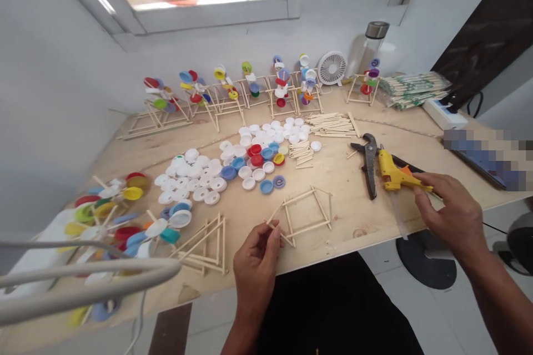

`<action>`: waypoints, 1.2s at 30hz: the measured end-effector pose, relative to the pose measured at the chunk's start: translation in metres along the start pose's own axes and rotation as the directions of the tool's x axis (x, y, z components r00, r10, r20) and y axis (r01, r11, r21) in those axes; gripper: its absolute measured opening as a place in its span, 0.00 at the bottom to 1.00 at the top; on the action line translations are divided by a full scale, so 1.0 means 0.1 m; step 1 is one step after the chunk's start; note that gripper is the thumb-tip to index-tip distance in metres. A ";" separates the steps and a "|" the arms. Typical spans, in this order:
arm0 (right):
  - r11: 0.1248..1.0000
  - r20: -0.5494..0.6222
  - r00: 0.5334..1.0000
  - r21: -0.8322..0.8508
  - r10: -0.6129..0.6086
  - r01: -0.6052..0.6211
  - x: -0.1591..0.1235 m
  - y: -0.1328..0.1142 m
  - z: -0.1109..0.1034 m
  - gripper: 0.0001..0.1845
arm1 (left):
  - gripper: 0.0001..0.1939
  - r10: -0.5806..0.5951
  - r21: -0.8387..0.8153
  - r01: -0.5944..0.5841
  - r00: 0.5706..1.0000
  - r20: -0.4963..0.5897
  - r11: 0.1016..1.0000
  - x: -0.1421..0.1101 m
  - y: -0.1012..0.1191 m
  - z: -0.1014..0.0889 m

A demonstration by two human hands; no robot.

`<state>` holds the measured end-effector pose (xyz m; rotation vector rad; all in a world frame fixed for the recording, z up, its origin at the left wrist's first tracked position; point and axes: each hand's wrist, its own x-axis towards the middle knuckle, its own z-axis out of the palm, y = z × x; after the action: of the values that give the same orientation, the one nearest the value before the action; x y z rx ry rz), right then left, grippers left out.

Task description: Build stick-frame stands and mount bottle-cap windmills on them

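Note:
My left hand (pixel 255 260) pinches the near corner of a wooden stick frame (pixel 305 212) that lies flat on the plywood table (pixel 358 216). My right hand (pixel 447 208) has its fingers closing round the handle of a yellow glue gun (pixel 391 173) resting at the table's right edge. Black pliers (pixel 368 162) lie just left of the glue gun. A second stick frame (pixel 206 244) lies to the left of my left hand.
White, blue and red bottle caps (pixel 233 166) cover the table's middle. Loose sticks (pixel 331 123) lie behind them. Several stick-and-cap models (pixel 254 89), a small fan (pixel 332 68) and a bottle (pixel 370 47) line the wall. More cap wheels (pixel 120 216) sit at left; a power strip (pixel 445 113) at right.

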<state>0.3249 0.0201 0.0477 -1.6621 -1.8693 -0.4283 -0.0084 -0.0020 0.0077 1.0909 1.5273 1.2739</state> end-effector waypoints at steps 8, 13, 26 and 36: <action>0.961 0.287 0.947 -0.188 -0.143 0.202 0.05 0.34 0.11 0.20 | 0.12 0.045 0.051 -0.044 0.999 -0.014 0.998 -0.01 -0.06 -0.01; 0.934 0.394 0.909 -0.255 -0.135 0.250 0.13 0.40 0.19 0.21 | 0.11 0.054 0.048 -0.053 0.998 -0.010 0.997 -0.01 -0.05 0.00; 0.920 0.576 0.814 -0.276 -0.073 0.277 0.34 0.51 0.28 0.23 | 0.10 0.063 -0.002 -0.062 0.998 0.018 0.998 -0.03 0.00 0.04; 0.989 0.511 0.849 -0.116 0.136 -0.089 0.42 0.39 0.12 0.18 | 0.13 0.066 0.009 -0.067 0.998 0.018 0.998 -0.03 -0.01 0.04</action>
<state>0.3590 0.0669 0.0589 -2.0903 -2.1300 -0.0011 -0.0035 -0.0036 0.0062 1.1648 1.4960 1.2998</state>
